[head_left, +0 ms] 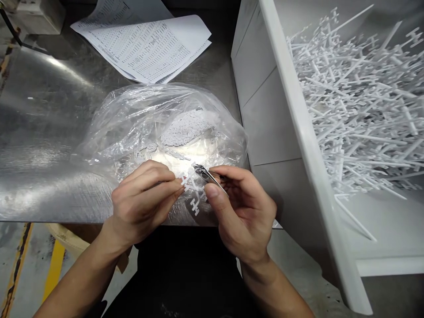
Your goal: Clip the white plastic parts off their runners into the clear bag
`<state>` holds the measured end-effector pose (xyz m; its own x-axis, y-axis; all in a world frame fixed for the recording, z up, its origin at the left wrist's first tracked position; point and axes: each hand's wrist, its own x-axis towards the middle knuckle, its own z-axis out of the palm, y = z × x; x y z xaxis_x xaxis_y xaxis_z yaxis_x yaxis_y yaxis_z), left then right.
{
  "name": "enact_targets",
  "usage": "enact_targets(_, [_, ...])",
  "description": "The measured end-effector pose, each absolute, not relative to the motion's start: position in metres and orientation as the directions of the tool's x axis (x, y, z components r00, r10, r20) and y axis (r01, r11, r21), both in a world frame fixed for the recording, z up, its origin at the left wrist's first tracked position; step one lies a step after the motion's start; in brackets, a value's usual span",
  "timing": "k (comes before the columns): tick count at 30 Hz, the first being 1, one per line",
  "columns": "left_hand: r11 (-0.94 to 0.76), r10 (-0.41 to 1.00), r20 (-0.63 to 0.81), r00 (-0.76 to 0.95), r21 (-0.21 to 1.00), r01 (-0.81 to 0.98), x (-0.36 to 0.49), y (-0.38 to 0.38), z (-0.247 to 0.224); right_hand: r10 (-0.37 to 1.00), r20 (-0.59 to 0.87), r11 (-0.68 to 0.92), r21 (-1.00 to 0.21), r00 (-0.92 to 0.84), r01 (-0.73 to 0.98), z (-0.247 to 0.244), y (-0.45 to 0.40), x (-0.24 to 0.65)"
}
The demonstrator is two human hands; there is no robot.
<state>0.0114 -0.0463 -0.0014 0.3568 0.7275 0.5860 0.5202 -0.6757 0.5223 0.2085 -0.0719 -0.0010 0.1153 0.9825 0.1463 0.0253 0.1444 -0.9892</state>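
Observation:
Between the fingertips of my left hand is a small white branched plastic sprue, its little cross-shaped ends sticking out to the right. My right hand is closed on a metal nail clipper, pinched between thumb and index finger. The clipper's jaws lie at the upper end of the sprue; whether they touch it I cannot tell. Behind both hands a clear plastic bag lies spread on the metal table, with many tiny white pieces inside it.
On my right stands a tall white bin, heaped with white plastic sprues. Printed sheets lie on the metal table beyond the bag. A pale box-shaped object sits at the far left. The table's front edge is just below my hands.

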Motion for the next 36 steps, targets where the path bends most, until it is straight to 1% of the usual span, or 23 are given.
enact_targets(6, [-0.721, 0.684, 0.6, 0.415, 0.472, 0.507, 0.011, -0.044, -0.003, 0.984, 0.139, 0.135, -0.99, 0.11, 0.044, 0.003, -0.073, 0.207])
enact_targets(13, [-0.713, 0.691, 0.577, 0.435, 0.445, 0.542, 0.012, -0.045, -0.01, 0.984, 0.101, 0.093, -0.994, 0.146, 0.059, 0.001, -0.07, 0.205])
enact_targets(19, [-0.681, 0.728, 0.521, 0.446, 0.467, 0.565, 0.013, -0.045, -0.011, 0.976, 0.082, 0.058, -0.991, 0.202, 0.12, 0.001, -0.066, 0.206])
enact_targets(23, [-0.659, 0.748, 0.502, 0.434, 0.486, 0.574, 0.013, -0.044, -0.01, 0.969, 0.052, 0.029, -0.995, 0.239, 0.1, 0.003, -0.065, 0.205])
enact_targets(25, [-0.652, 0.755, 0.5, 0.425, 0.498, 0.572, 0.013, -0.044, -0.009, 0.964, 0.057, 0.039, -0.997, 0.262, 0.073, 0.004, -0.065, 0.204])
enact_targets(27, [-0.655, 0.752, 0.507, 0.421, 0.5, 0.567, 0.014, -0.045, -0.009, 0.967, 0.071, 0.062, -0.997, 0.244, 0.042, 0.005, -0.067, 0.204])
enact_targets(30, [-0.661, 0.743, 0.521, 0.42, 0.475, 0.581, 0.015, -0.045, -0.009, 0.983, 0.079, 0.078, -0.997, 0.164, 0.011, 0.006, -0.07, 0.205])
enact_targets(36, [-0.676, 0.727, 0.543, 0.42, 0.461, 0.575, 0.016, -0.046, -0.01, 0.988, 0.099, 0.097, -0.995, 0.115, 0.019, 0.003, -0.074, 0.205])
